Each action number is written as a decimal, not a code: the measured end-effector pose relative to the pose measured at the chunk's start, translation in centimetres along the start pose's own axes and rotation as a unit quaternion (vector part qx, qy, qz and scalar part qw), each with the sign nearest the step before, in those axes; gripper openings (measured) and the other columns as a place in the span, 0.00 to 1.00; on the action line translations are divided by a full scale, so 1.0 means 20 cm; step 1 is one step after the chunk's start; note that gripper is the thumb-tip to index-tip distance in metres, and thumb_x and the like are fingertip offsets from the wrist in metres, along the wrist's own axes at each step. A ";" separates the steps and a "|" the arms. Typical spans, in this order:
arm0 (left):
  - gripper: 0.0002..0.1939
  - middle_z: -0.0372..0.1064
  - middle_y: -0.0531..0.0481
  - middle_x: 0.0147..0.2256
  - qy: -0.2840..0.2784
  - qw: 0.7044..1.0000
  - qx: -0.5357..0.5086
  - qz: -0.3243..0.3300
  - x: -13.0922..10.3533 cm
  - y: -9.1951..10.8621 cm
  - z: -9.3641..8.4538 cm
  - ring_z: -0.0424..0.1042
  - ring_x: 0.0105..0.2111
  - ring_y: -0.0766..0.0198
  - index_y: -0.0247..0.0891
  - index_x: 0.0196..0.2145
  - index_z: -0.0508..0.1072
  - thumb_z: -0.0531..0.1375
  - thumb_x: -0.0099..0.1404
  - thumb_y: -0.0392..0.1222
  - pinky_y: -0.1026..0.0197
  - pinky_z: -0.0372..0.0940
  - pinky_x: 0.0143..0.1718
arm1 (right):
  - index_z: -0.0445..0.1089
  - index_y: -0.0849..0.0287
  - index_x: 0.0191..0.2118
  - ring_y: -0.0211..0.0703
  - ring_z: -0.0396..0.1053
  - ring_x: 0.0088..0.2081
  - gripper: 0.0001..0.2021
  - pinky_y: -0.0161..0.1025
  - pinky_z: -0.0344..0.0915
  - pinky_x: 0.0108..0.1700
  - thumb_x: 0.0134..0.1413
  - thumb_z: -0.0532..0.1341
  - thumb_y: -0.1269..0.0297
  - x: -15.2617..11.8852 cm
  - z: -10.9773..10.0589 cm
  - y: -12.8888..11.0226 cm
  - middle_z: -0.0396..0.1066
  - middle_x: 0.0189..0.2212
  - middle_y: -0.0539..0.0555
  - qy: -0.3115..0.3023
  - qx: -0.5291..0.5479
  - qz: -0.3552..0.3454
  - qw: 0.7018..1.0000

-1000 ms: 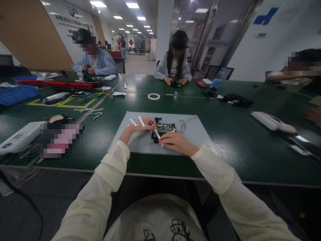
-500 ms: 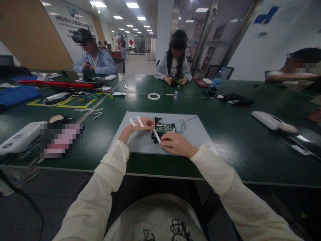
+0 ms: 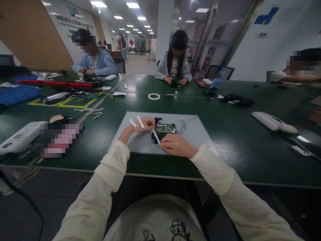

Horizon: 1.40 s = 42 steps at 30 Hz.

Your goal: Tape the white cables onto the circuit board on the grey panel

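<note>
Fingers [image 3: 151, 124] pinching white strip [image 3: 156, 136] — my left hand [image 3: 147, 122] at far end, right hand [image 3: 178, 145] at near end. Strip slants across black frame [image 3: 160, 135], beside green circuit board [image 3: 166, 128], above grey panel [image 3: 140, 143]. Two other strips [image 3: 140, 122] on left hand.

circuit board [image 3: 166, 127] lies on panel [image 3: 195, 134], panel on table [image 3: 230, 127] by its near edge; strip [image 3: 155, 136] spans left hand [image 3: 147, 123] to right hand [image 3: 177, 145], above panel. behind panel, ring [image 3: 153, 99]; spanner [image 3: 125, 86] farther back, leftward. bin [image 3: 18, 95] sits far left.
</note>
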<state>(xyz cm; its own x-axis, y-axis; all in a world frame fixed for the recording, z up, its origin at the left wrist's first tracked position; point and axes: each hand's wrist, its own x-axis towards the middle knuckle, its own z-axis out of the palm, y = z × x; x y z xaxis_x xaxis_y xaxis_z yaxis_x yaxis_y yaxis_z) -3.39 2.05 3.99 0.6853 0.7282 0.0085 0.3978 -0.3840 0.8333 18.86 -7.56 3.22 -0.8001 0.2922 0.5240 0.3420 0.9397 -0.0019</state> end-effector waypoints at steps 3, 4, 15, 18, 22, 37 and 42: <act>0.08 0.65 0.54 0.20 -0.018 1.000 0.010 0.005 0.00 0.00 0.00 0.62 0.19 0.71 0.32 0.28 0.69 0.60 0.53 0.41 0.68 0.57 0.20 | 0.72 0.60 0.35 0.40 0.68 0.36 0.10 0.37 0.65 0.37 0.59 0.54 0.68 0.00 0.01 0.00 0.72 0.33 0.56 -0.021 0.008 0.000 1.000; 0.08 0.65 0.54 0.20 -0.020 1.000 0.011 0.008 0.00 -0.01 0.00 0.63 0.19 0.71 0.32 0.28 0.69 0.60 0.54 0.41 0.68 0.57 0.21 | 0.72 0.60 0.35 0.40 0.67 0.36 0.10 0.37 0.65 0.37 0.59 0.54 0.67 0.00 0.01 0.00 0.72 0.34 0.56 -0.028 0.009 0.001 1.000; 0.07 0.66 0.53 0.21 -0.029 0.999 0.025 0.022 0.01 -0.03 -0.01 0.65 0.21 0.70 0.31 0.29 0.70 0.59 0.55 0.40 0.68 0.60 0.24 | 0.72 0.60 0.35 0.39 0.68 0.37 0.09 0.36 0.64 0.38 0.58 0.54 0.68 -0.01 0.02 0.01 0.72 0.35 0.56 -0.037 0.023 0.006 0.999; 0.06 0.68 0.52 0.24 -0.025 0.998 0.046 0.033 0.00 -0.01 -0.01 0.66 0.24 0.69 0.31 0.29 0.71 0.59 0.54 0.38 0.67 0.61 0.26 | 0.73 0.60 0.35 0.39 0.68 0.37 0.09 0.37 0.64 0.38 0.58 0.55 0.68 -0.01 0.02 0.01 0.72 0.35 0.56 -0.035 0.031 0.010 0.999; 0.06 0.69 0.50 0.26 -0.023 0.996 0.072 0.043 -0.01 0.01 -0.01 0.66 0.26 0.68 0.31 0.29 0.72 0.60 0.53 0.37 0.67 0.61 0.28 | 0.73 0.60 0.35 0.40 0.68 0.38 0.09 0.37 0.65 0.39 0.58 0.55 0.67 -0.01 0.01 0.01 0.73 0.37 0.56 -0.040 0.048 0.016 0.998; 0.07 0.67 0.53 0.24 -0.005 0.990 0.144 0.002 0.01 -0.01 0.00 0.67 0.24 0.66 0.34 0.31 0.68 0.60 0.51 0.38 0.67 0.59 0.24 | 0.75 0.60 0.34 0.41 0.68 0.34 0.09 0.41 0.65 0.39 0.56 0.57 0.65 0.01 -0.02 -0.01 0.75 0.32 0.55 -0.017 0.169 0.078 0.982; 0.07 0.66 0.53 0.24 0.015 0.986 0.168 0.001 -0.02 0.02 0.00 0.66 0.25 0.65 0.36 0.31 0.68 0.59 0.52 0.38 0.66 0.58 0.25 | 0.75 0.61 0.32 0.41 0.67 0.33 0.12 0.39 0.64 0.38 0.58 0.55 0.65 0.01 -0.04 -0.01 0.75 0.30 0.55 -0.030 0.197 0.099 0.975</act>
<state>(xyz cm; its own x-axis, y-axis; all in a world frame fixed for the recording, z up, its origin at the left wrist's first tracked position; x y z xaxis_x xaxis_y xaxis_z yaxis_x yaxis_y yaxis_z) -3.48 1.61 4.37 0.6700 0.7418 0.0292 0.5798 -0.5475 0.6035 18.98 -7.89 3.93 -0.7695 0.4728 0.4293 0.2854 0.8560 -0.4311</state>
